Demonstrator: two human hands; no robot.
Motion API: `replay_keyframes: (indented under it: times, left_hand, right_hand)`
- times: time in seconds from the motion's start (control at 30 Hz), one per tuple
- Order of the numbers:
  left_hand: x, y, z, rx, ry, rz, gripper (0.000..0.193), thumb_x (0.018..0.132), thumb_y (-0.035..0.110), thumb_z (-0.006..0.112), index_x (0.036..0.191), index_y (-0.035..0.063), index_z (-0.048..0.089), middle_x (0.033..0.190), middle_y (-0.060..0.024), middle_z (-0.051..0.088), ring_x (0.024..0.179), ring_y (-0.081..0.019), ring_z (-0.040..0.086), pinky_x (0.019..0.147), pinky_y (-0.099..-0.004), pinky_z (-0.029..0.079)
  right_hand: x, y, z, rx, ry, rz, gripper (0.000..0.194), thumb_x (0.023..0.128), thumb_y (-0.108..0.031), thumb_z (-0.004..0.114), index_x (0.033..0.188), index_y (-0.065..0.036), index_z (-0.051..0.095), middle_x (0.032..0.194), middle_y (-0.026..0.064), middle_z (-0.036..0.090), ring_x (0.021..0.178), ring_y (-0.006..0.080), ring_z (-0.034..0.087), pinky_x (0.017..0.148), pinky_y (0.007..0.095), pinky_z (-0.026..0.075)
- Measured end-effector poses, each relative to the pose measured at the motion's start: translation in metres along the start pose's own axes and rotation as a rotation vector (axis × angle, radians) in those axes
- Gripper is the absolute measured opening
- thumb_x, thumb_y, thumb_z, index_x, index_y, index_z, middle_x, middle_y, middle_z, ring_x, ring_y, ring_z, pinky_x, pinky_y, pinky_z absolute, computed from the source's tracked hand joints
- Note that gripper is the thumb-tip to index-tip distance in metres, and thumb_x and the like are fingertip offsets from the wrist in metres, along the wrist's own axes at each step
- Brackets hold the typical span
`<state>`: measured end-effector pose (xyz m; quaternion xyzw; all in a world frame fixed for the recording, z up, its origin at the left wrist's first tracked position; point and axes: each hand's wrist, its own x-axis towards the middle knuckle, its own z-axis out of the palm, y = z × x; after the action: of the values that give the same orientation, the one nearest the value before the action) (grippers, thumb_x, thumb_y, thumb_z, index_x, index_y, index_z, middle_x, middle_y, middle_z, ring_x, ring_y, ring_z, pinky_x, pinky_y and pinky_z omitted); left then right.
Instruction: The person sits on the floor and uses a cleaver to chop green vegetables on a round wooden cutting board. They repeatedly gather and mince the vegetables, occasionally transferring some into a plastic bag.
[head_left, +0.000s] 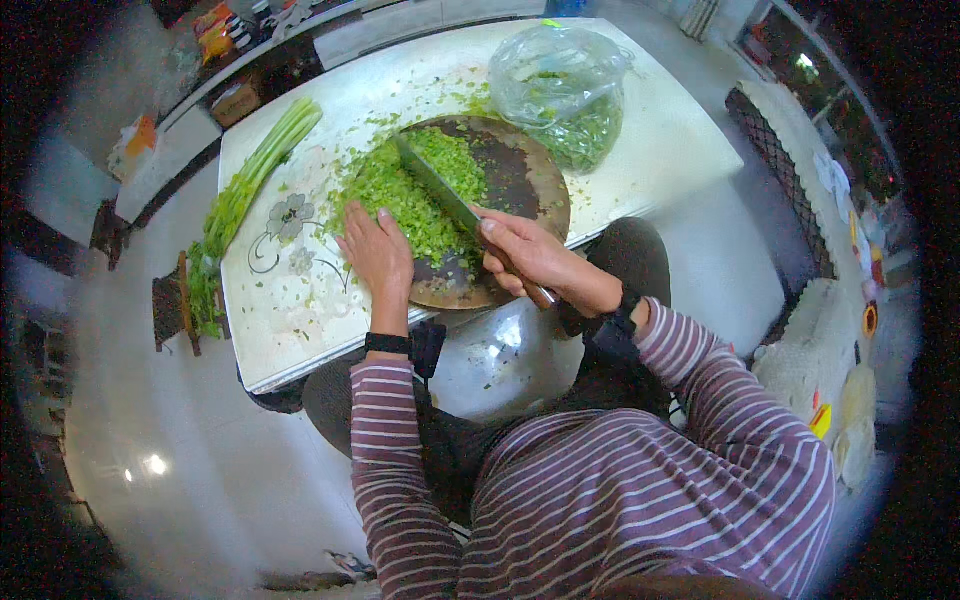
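Note:
Finely chopped green celery (427, 214) covers the left and middle of a round dark wooden chopping board (544, 180). My right hand (525, 247) grips the handle of a kitchen knife (439, 184), a broad blade that lies slantwise across the chopped pile, tip pointing to the far left. Flat at the pile's left edge rests my left hand (379, 251), holding nothing, with its thumb a little apart from the fingers. The hand partly hides the board's left rim.
A bunch of whole celery (259, 161) lies along the left of the white table (667, 150), its leaves hanging over the edge. Behind the board's right side stands a clear plastic bag (562, 97) with greens inside. Scraps are scattered about. A cushioned sofa (795, 172) is at the right.

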<state>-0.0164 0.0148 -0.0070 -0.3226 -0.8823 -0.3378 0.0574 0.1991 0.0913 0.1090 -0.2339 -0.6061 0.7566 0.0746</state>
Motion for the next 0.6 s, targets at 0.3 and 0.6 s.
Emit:
replay_keyframes:
  times: [0.3, 0.6]
  left_hand:
    - [0.014, 0.024, 0.009, -0.02, -0.019, -0.046, 0.06, 0.102, 0.033, 0.037, 0.143, -0.0112, 0.033, 0.146, -0.032, 0.037, 0.137, -0.045, 0.032, 0.115, -0.0508, 0.02]
    - [0.025, 0.028, 0.027, -0.289, 0.041, 0.012, 0.055, 0.103, 0.029, 0.033, 0.141, -0.0115, 0.037, 0.142, -0.0315, 0.041, 0.134, -0.0433, 0.036, 0.114, -0.0457, 0.024]
  right_hand:
    - [0.009, -0.002, -0.032, 0.02, 0.011, 0.076, 0.051, 0.106, -0.032, 0.037, 0.153, -0.013, 0.029, 0.066, 0.0004, 0.05, 0.045, 0.0084, 0.047, 0.039, 0.0244, 0.04]
    - [0.025, -0.008, -0.058, 0.016, -0.029, 0.063, 0.051, 0.105, -0.031, 0.036, 0.152, -0.012, 0.03, 0.064, -0.0002, 0.047, 0.043, 0.0083, 0.045, 0.036, 0.0238, 0.037]
